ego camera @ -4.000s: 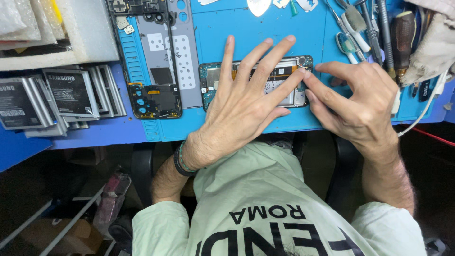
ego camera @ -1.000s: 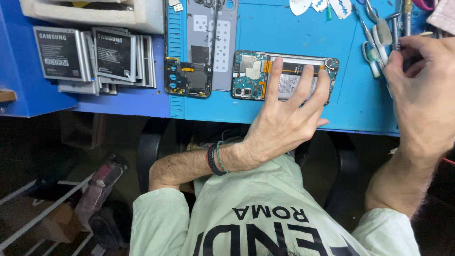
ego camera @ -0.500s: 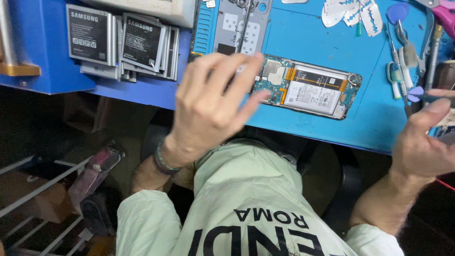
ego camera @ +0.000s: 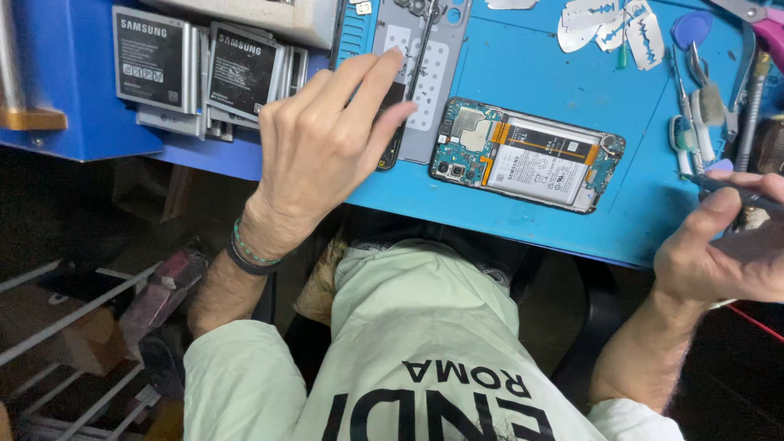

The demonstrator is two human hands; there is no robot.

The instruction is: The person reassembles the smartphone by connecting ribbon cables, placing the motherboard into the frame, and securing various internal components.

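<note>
1. Black and grey, the phone back cover [ego camera: 425, 61] lies flat on the blue work mat [ego camera: 523, 73] at the far left of the bench, its camera cut-outs toward the top edge; a dark frame piece sits along its near left side, partly under the fingers.
2. The left hand [ego camera: 322, 151] reaches over it with fingers spread apart, fingertips resting on or just above the cover's lower left; I cannot tell whether they press down.
3. By the look of it the cover is thin, light plastic, stiff enough to lift but likely to flex; its edges seem the safest place to take hold.
4. Just beside it on the right lies the opened phone [ego camera: 527, 155], battery and green circuit board exposed. It looks fragile, better held by its outer frame than by the board.
5. The right hand [ego camera: 723, 253] hangs off the near right edge, thumb and fingers pinched on a thin dark tool [ego camera: 735, 189].
6. Further out: a row of spare batteries [ego camera: 196, 73] stands at the left, white plastic picks [ego camera: 608, 28] lie at the top, and tweezers and small tools [ego camera: 694, 114] crowd the right.
7. The bench is cluttered, with dark floor and metal racks below.
</note>
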